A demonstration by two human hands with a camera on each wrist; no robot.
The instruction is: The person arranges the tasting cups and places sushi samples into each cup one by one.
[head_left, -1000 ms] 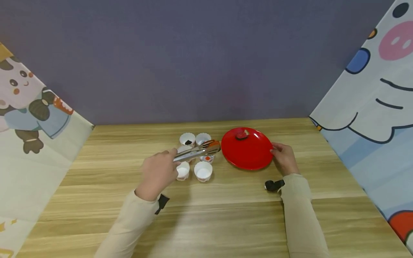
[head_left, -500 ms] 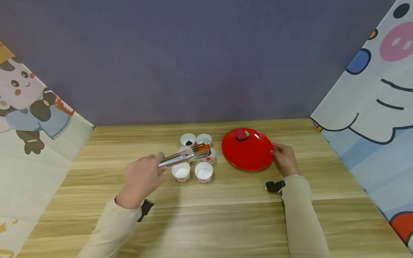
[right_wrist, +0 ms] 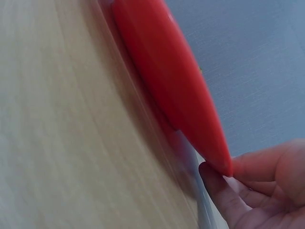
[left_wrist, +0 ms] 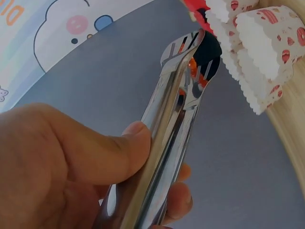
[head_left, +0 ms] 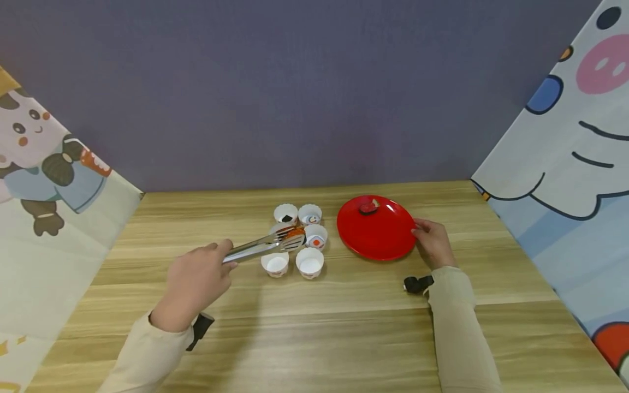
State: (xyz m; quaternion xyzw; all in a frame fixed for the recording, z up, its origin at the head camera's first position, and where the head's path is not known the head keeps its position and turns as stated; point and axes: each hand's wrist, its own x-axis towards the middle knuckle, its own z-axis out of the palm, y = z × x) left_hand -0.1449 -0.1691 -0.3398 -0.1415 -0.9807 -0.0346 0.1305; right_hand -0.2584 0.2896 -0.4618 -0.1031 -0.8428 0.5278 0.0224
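My left hand [head_left: 194, 281] grips metal tongs [head_left: 253, 249] by their arms, thumb on one side. Between the slotted heads is a small orange-and-black piece [left_wrist: 205, 50], like gunkan sushi. In the head view the heads hang over the middle-left of several white paper cups, hiding most of it; the middle-right cup [head_left: 319, 229] stands just beside them. My right hand [head_left: 433, 243] pinches the right rim of a red plate [head_left: 375, 243] between thumb and fingers. Near the plate's far edge lies a small red piece [head_left: 369, 207] with a dark base.
The back-left cup [head_left: 286, 209] shows something black inside, the back-right cup [head_left: 310, 212] a small mark. White insides show in the front-left cup [head_left: 275, 263] and front-right cup [head_left: 309, 262]. A grey panel [head_left: 304, 109] rises behind the wooden table [head_left: 344, 327].
My left hand has drawn back to the left, carrying the tongs and the orange-and-black piece from near the plate to over the left cups. The right hand and plate have stayed put.
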